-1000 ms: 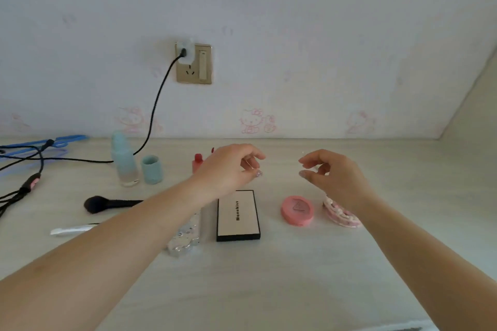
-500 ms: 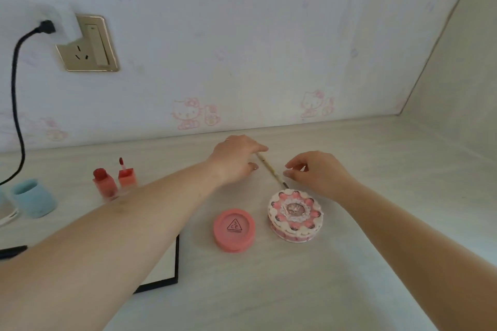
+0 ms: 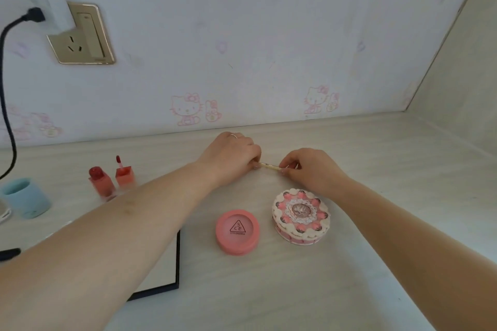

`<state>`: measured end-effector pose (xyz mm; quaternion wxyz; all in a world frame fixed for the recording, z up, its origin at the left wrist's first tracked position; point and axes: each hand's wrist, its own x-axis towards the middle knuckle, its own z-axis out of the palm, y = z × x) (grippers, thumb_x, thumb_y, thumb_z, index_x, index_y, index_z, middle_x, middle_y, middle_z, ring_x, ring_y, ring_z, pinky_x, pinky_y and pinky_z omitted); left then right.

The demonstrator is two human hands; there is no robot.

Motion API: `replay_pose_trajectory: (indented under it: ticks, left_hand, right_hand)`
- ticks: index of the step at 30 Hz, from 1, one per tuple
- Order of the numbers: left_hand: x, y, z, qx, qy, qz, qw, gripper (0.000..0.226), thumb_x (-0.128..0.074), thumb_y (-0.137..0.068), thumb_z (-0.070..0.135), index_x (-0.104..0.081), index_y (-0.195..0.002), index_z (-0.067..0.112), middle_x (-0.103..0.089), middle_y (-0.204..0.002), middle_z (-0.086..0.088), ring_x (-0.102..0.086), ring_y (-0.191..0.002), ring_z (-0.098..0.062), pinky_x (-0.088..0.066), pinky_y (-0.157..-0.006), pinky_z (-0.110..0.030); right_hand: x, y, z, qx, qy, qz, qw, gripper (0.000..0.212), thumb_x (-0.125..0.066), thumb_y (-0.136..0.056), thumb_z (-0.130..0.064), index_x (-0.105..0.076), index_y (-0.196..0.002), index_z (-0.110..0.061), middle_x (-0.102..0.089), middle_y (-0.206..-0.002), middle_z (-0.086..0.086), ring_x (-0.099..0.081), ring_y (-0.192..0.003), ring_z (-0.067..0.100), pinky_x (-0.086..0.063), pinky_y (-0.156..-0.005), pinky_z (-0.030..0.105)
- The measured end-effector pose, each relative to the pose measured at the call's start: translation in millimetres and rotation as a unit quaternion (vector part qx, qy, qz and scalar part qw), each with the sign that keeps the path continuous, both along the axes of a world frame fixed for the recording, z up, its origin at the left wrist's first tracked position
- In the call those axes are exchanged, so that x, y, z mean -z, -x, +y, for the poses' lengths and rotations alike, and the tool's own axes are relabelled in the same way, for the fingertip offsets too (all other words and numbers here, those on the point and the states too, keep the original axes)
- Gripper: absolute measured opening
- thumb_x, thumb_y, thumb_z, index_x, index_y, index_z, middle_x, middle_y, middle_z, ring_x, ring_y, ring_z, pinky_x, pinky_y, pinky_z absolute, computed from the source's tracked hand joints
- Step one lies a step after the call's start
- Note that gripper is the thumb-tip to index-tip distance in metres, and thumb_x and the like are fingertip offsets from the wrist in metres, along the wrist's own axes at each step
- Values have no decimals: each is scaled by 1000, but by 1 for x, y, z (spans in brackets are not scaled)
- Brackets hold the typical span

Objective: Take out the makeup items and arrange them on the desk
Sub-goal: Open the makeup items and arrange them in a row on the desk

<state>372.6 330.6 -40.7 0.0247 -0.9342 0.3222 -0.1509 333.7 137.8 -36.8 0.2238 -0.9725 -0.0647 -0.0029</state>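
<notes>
A thin cream-coloured stick (image 3: 269, 166), like a slim makeup pencil, lies low over the desk near the back wall. My left hand (image 3: 233, 156) pinches its left end and my right hand (image 3: 306, 168) pinches its right end. In front of my hands sit a round pink compact (image 3: 237, 231) and a cake-shaped pink and white case (image 3: 301, 216). Two red lip tint bottles (image 3: 111, 177) stand at the left. A white palette with a black edge (image 3: 172, 274) lies partly under my left forearm.
A light blue cup (image 3: 27, 197) stands at the far left, with a black brush handle (image 3: 9, 253) at the frame's edge. A wall socket (image 3: 80, 35) with a black cable (image 3: 5, 99) is at the upper left. The side wall (image 3: 457, 88) closes the desk on the right.
The view has swung right and closer. Both hands came down from mid-air to the desk with the thin stick held between them, and it now lies nearly level.
</notes>
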Motion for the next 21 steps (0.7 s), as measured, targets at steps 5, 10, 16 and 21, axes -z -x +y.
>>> replay_pose_trajectory:
  ticks: [5, 10, 16, 21]
  left_hand:
    - [-41, 44, 36, -1, 122, 40, 992, 18, -48, -94, 35, -59, -97, 21, -60, -98, 6, -56, -91, -17, -45, -72, -34]
    - [-66, 113, 96, 3, 189, -15, 982, 21, -50, -89, 44, -61, -91, 26, -57, -81, 14, -49, -74, -3, -42, -63, -22]
    - [-63, 207, 166, -45, 250, -5, 967, 36, -45, -84, 52, -68, -100, 29, -57, -81, 20, -53, -78, 4, -41, -68, -13]
    - [-54, 263, 208, -79, 289, -20, 954, 31, -48, -84, 46, -71, -96, 28, -59, -80, 20, -55, -76, 3, -45, -65, -19]
  right_hand:
    - [-28, 24, 22, -54, -80, -53, 994, 10, -56, -91, -28, -62, -98, -25, -65, -89, -6, -59, -82, 14, -46, -72, 28]
    - [-50, 76, 62, -117, -191, -97, 970, 3, -61, -88, -28, -64, -90, -29, -65, -77, -12, -56, -68, 2, -41, -61, 14]
    - [-59, 141, 128, -206, -245, -78, 944, 19, -66, -85, -22, -62, -78, -39, -66, -74, -12, -57, -70, 1, -41, -62, 9]
    - [-50, 177, 177, -263, -230, -85, 933, 18, -57, -91, -18, -70, -100, -27, -55, -64, -18, -48, -62, 3, -37, -58, 11]
